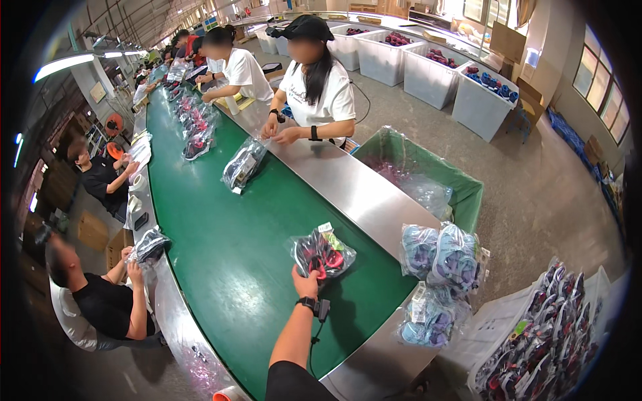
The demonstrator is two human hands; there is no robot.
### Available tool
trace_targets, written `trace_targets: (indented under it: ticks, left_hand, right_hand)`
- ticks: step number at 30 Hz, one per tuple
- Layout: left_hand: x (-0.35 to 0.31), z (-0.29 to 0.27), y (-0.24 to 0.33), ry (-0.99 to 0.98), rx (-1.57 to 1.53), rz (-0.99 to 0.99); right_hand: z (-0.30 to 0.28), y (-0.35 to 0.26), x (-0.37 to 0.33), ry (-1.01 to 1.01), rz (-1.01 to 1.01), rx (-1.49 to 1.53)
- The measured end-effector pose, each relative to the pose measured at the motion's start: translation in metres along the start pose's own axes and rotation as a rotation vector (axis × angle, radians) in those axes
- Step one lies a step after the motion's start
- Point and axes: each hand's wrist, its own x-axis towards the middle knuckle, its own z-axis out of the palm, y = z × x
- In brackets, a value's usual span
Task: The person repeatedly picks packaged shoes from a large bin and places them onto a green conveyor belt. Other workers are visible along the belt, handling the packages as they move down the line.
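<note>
My left hand, reaching in from the lower edge, closes on the near edge of a clear plastic bag of dark shoes with red insides. The bag rests on or just above the green conveyor belt; the exact contact is unclear. A white label and a bright green tag show at its top. On my wrist sits a black band with a small cabled device. My right hand is out of view. Light-blue bagged shoes are stacked right of the belt, on its metal edge.
Farther up the belt lie more bagged shoes, near a co-worker in white. Another co-worker handles a bag at the left. A green-lined bin and a crate of bagged shoes stand right. White bins line the back.
</note>
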Motion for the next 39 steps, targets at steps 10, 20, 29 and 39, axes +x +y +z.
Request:
trace_targets:
  ticks: [10,20,29,39]
  left_hand:
    - [-0.097,-0.045,0.004,-0.438,-0.593,-0.557]
    - [-0.309,-0.041,0.155,-0.857,-0.431,-0.719]
    - [-0.488,0.025,0.225,-1.369,0.053,-0.722]
    - [-0.621,0.106,0.198,-1.611,0.301,-0.786]
  right_hand:
    - [0.012,-0.056,0.024,0.093,-0.393,-0.062]
    - [-0.042,-0.198,-0.032,0.135,-0.759,0.223]
    - [-0.115,-0.236,-0.122,0.410,-1.378,-0.088]
    - [-0.192,-0.136,-0.143,0.780,-1.370,-0.288]
